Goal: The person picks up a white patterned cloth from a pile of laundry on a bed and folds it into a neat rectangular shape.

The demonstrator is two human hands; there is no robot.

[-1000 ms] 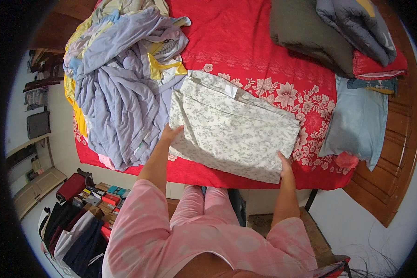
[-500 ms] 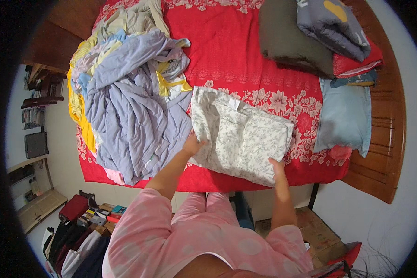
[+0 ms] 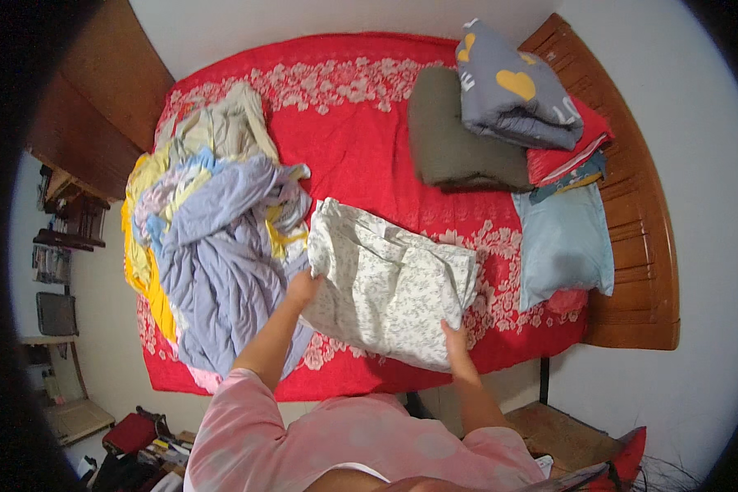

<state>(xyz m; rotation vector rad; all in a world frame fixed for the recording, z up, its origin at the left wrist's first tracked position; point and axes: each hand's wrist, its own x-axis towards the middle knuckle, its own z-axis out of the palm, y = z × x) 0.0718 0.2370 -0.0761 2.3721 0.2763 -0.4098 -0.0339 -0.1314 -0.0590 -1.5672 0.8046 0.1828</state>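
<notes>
A folded white cloth with a grey-green leafy print [image 3: 389,283], perhaps a bed sheet, is stretched between my two hands over the near part of the bed. My left hand [image 3: 304,287] grips its left edge, fingers partly hidden by the fabric. At its lower right corner my right hand [image 3: 455,334] pinches the edge, thumb on top. Just left of the cloth lies a rumpled lavender blanket [image 3: 213,271], heaped with other loose bedding.
The bed has a red flowered bedspread [image 3: 348,143]. At the right sit a folded dark olive blanket [image 3: 455,135], a folded grey quilt with yellow hearts [image 3: 517,86] and a light blue pillow [image 3: 566,246], beside the wooden headboard [image 3: 644,262]. Yellow cloth [image 3: 149,287] hangs at the left.
The view has shifted, showing more of the bed's far side. Both hands keep hold of the printed cloth, which appears slightly lifted and further left in the picture.
</notes>
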